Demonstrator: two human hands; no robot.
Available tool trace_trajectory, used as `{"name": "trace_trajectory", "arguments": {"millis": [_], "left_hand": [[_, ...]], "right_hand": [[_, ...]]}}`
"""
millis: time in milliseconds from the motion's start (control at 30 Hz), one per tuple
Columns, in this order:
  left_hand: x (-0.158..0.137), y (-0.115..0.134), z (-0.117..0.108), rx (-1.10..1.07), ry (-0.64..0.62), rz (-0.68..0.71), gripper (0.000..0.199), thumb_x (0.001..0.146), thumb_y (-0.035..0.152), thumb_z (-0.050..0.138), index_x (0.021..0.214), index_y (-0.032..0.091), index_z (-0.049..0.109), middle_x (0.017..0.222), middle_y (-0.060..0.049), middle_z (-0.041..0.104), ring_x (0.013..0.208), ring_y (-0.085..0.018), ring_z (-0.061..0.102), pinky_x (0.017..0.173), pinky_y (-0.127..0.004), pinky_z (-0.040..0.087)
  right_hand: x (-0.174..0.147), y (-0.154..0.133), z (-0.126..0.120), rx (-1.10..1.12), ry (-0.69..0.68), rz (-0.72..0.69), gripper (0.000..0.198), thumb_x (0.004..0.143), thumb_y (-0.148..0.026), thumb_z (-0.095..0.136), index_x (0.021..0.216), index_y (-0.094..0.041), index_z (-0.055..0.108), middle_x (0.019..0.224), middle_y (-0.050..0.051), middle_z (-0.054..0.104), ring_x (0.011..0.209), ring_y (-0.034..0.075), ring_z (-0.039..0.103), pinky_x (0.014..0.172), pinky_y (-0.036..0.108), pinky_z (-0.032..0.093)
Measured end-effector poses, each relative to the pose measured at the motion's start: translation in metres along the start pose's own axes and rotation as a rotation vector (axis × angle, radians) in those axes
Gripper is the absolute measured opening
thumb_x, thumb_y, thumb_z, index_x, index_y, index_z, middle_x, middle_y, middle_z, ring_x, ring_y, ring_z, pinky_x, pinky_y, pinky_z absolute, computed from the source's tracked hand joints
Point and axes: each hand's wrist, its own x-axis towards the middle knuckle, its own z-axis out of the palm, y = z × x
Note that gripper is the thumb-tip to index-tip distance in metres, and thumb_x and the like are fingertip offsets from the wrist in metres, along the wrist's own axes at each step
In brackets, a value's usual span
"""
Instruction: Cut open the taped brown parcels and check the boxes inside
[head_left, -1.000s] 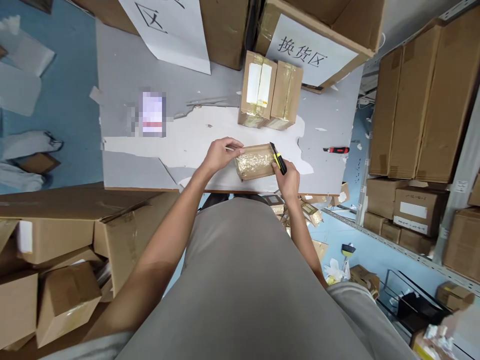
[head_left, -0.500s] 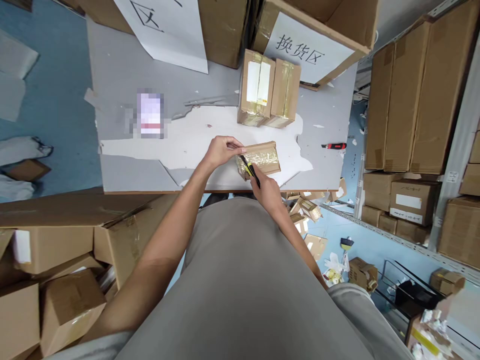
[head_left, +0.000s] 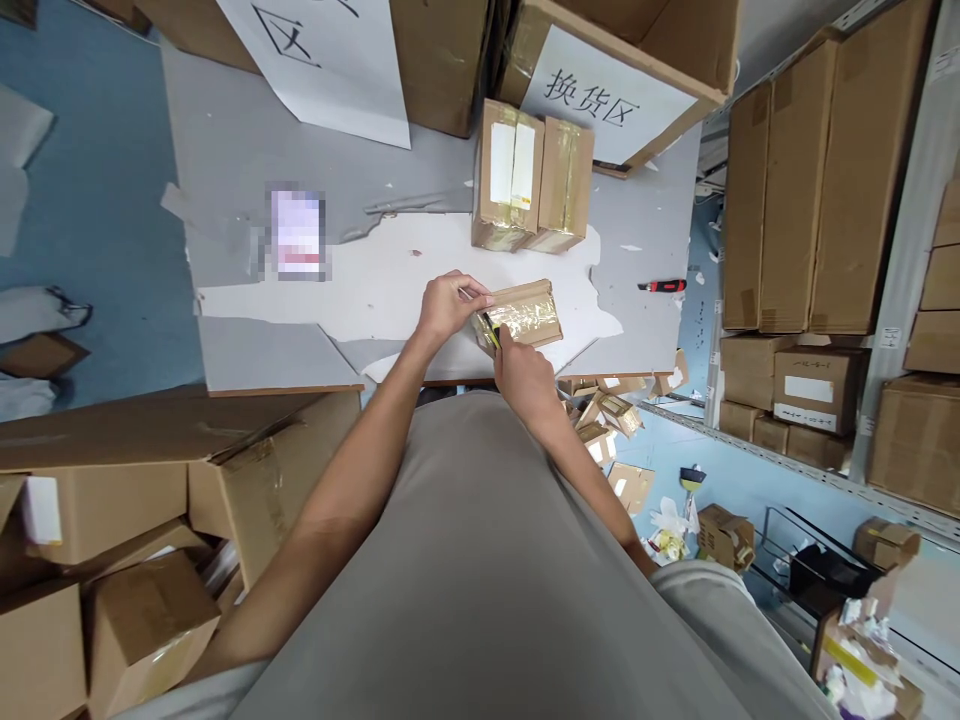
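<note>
- flat brown cardboard pkg [head_left: 534, 308] w/ shiny clear tape across its top, sitting on the grey-and-white tabletop [head_left: 259, 350], near the 6 o'clock edge
- L hand [head_left: 454, 305]: fingers pinched narrow, touching the pkg's 9 o'clock end
- R hand [head_left: 525, 374]: closed round a slim black-and-yellow utility knife [head_left: 493, 336] at the pkg's 7 o'clock corner; tip's mostly hidden, so can't tell if it's in the tape tbh
- two taped brown cardboard boxes [head_left: 564, 190] side by side, 12 o'clock from pkg
- red-and-black box cutter [head_left: 664, 286] lying at 3 o'clock, well apart
</note>
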Motion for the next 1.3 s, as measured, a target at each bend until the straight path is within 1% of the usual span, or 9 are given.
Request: {"name": "trace_trajectory", "arguments": {"millis": [167,333,533,633,733,867,1100,1200,1300], "left_hand": [[-0.001,0.000,0.003,0.021,0.016,-0.001,0.027,0.081,0.045,0.097,0.087,0.021,0.088,0.091,-0.005,0.079,0.075,-0.020,0.067,0.080,-0.036,0.060],[-0.001,-0.001,0.003,-0.006,0.014,-0.012,0.032,0.079,0.050,0.098,0.085,0.020,0.086,0.088,-0.004,0.077,0.077,-0.020,0.068,0.079,-0.036,0.062],[-0.006,-0.002,0.005,-0.007,0.055,-0.030,0.031,0.080,0.049,0.096,0.085,0.020,0.086,0.088,-0.005,0.077,0.073,-0.018,0.068,0.077,-0.036,0.061],[-0.008,-0.002,0.005,0.004,0.081,-0.043,0.030,0.080,0.048,0.096,0.084,0.020,0.086,0.088,-0.004,0.077,0.074,-0.019,0.068,0.077,-0.036,0.061],[-0.009,-0.001,0.006,0.010,0.082,-0.048,0.027,0.081,0.046,0.096,0.086,0.020,0.087,0.090,-0.005,0.078,0.076,-0.020,0.069,0.079,-0.038,0.063],[-0.010,0.001,0.006,0.047,0.082,-0.046,0.026,0.083,0.045,0.095,0.088,0.020,0.088,0.090,-0.005,0.077,0.076,-0.020,0.068,0.080,-0.038,0.061],[-0.014,0.008,0.005,0.114,0.092,-0.063,0.026,0.083,0.044,0.095,0.089,0.019,0.088,0.090,-0.004,0.076,0.072,-0.016,0.062,0.076,-0.034,0.056],[-0.016,0.013,0.006,0.142,0.145,-0.080,0.025,0.084,0.042,0.094,0.090,0.018,0.088,0.091,-0.004,0.076,0.072,-0.015,0.062,0.076,-0.032,0.055],[-0.015,0.016,0.006,0.168,0.161,-0.080,0.024,0.083,0.040,0.094,0.089,0.018,0.088,0.090,-0.004,0.075,0.073,-0.016,0.061,0.077,-0.032,0.055]], "right_hand": [[0.002,-0.002,-0.002,-0.023,-0.011,-0.008,0.062,0.119,-0.018,0.037,0.180,-0.010,0.036,0.137,0.028,0.080,0.127,0.036,0.080,0.104,0.045,0.063],[0.003,-0.003,0.006,-0.011,0.008,-0.024,0.065,0.116,-0.015,0.036,0.181,-0.011,0.035,0.134,0.026,0.082,0.123,0.035,0.081,0.102,0.045,0.065],[-0.001,0.000,0.008,-0.017,0.018,-0.048,0.062,0.113,-0.011,0.038,0.175,-0.009,0.045,0.132,0.027,0.082,0.121,0.036,0.082,0.101,0.045,0.065],[-0.004,0.003,0.012,-0.009,0.001,-0.066,0.065,0.114,-0.011,0.036,0.179,-0.013,0.040,0.132,0.025,0.082,0.122,0.035,0.082,0.100,0.044,0.065],[-0.011,0.006,0.016,-0.016,-0.027,-0.080,0.070,0.112,-0.007,0.032,0.182,-0.013,0.034,0.133,0.026,0.081,0.123,0.033,0.082,0.097,0.042,0.066],[-0.014,0.009,0.016,-0.022,-0.049,-0.092,0.068,0.112,-0.006,0.033,0.180,-0.009,0.036,0.133,0.026,0.082,0.125,0.032,0.082,0.101,0.042,0.066],[-0.010,0.020,0.010,-0.031,-0.119,-0.126,0.068,0.112,-0.002,0.035,0.179,-0.009,0.036,0.135,0.026,0.081,0.124,0.030,0.083,0.102,0.041,0.065],[-0.002,0.023,0.013,-0.013,-0.098,-0.154,0.064,0.115,-0.005,0.037,0.178,-0.009,0.036,0.134,0.025,0.082,0.126,0.029,0.082,0.103,0.039,0.064],[-0.003,0.028,0.013,-0.014,-0.095,-0.196,0.066,0.114,-0.006,0.039,0.180,-0.008,0.034,0.131,0.025,0.083,0.123,0.030,0.083,0.100,0.038,0.064]]}}
